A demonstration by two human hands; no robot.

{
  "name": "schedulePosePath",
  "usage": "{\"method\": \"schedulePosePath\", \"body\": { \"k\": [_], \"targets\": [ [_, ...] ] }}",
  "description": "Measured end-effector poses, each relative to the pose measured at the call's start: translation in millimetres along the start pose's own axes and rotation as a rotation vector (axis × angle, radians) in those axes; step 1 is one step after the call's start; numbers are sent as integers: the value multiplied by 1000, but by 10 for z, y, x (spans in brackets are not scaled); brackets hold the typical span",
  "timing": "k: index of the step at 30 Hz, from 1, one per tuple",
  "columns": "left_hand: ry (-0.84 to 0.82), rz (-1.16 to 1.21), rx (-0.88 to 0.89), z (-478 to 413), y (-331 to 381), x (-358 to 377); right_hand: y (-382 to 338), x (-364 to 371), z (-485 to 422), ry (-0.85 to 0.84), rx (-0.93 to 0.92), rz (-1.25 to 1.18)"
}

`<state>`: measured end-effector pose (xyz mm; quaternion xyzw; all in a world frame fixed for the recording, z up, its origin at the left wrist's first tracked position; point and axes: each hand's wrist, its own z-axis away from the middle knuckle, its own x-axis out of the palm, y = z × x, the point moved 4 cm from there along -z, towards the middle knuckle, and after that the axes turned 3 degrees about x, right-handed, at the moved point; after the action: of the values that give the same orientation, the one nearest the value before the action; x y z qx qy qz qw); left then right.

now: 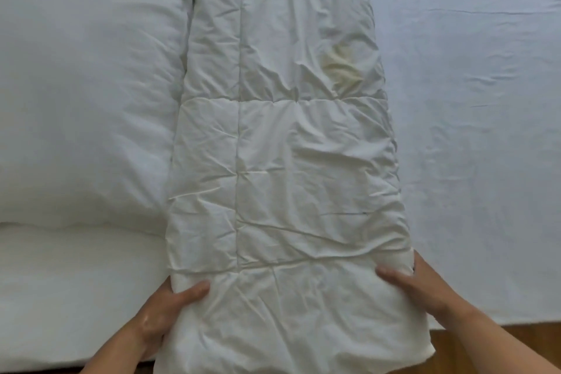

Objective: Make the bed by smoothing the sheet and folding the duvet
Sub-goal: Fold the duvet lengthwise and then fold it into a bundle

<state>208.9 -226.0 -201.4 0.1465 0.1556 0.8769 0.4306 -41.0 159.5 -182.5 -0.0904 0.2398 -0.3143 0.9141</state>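
A: Biggest first. What was there?
B: Sheet (pixel 473 130), pale, over the bed. Its right side lay bare with light creases. On it lay the duvet (pixel 288 161), white and quilted, folded into a long strip that ran away from the person up the middle of the view. Its near end reached past the bed edge, over the floor (pixel 491 340), brown wood, seen at bottom right.
A: Left of the duvet?
B: Pillow (pixel 85 85), white and puffy, touching the strip's left edge. Nearer the person sat another white bulk (pixel 76 282). Second pillow or mattress side, I couldn't tell.
A: Hands?
B: Both were on the duvet's near end, one at each side. Left hand (pixel 164 310) gripped the left edge, thumb on top, fingers curled under and hidden by the fabric. Right hand (pixel 416 282) gripped the right edge the same way, thumb on top pointing inward, fingers wrapped round the side and mostly out of sight.
A: End lifted or lying flat?
B: Couldn't tell. The fabric was wrinkled between the two thumbs.
A: Small stuff?
B: Yellowish stain (pixel 340 67) on the duvet, right panel, far end, well apart from the hands. A short dark mark (pixel 362 213) sat near the right edge, closer in.
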Motion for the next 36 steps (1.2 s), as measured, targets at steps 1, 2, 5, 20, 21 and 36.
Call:
{"method": "schedulePosePath", "body": {
  "k": [1, 2, 5, 20, 21, 36],
  "targets": [
    [-32, 43, -41, -13, -44, 25, 79, 25, -34, -11, -13, -42],
    [-67, 62, -77, -9, -75, 70, 149, 64, -52, -26, -19, -97],
    [-130, -17, -74, 21, -89, 306, 240, 202, 12, -53, -26, -230],
    [190, -856, -5, -106, 372, -562, 22, -10, 145, -84, 66, 19],
    [128, -1012, 42, 0, 772, -321, -298, -158, 109, -38, 39, -38],
    [925, -789, 649, -1717, 4865, 949, -3809, -707, -1944, 316, -494, 223]
  ]
}}
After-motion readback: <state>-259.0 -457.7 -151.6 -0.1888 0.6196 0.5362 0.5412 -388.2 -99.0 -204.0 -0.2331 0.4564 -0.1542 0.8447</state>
